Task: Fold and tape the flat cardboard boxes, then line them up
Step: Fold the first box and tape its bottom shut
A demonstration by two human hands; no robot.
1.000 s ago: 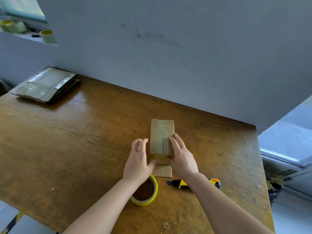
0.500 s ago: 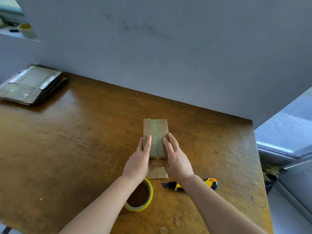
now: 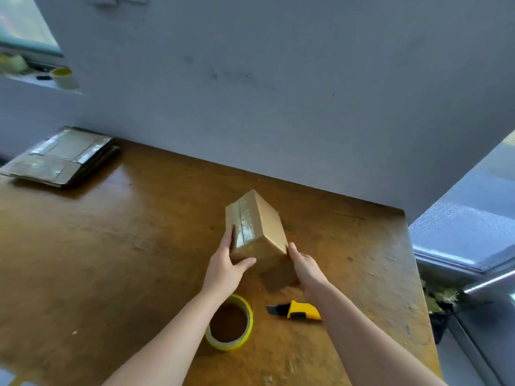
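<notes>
The brown wooden table (image 3: 111,260) looks the same as a moment ago, with the stack of flat cardboard boxes (image 3: 61,160) at its far left corner by the wall. The change is in the folded box (image 3: 259,232). Half a second back it lay near the middle of the table with its taped seam facing up, under both palms. Now it is tipped up on edge, taped face turned left and a plain side on top; I can't tell whether it touches the wood. One untaped flap (image 3: 278,275) hangs open at the near end.

The left hand (image 3: 225,270) clasps the box, fingers flat along the taped face and thumb hooked across the near end. The right hand (image 3: 305,267) grips the near right corner, thumb up against it, fingers hidden behind the flap.

The yellow tape roll (image 3: 231,324) lies under the left wrist, with the yellow utility knife (image 3: 298,310) just beside it.
</notes>
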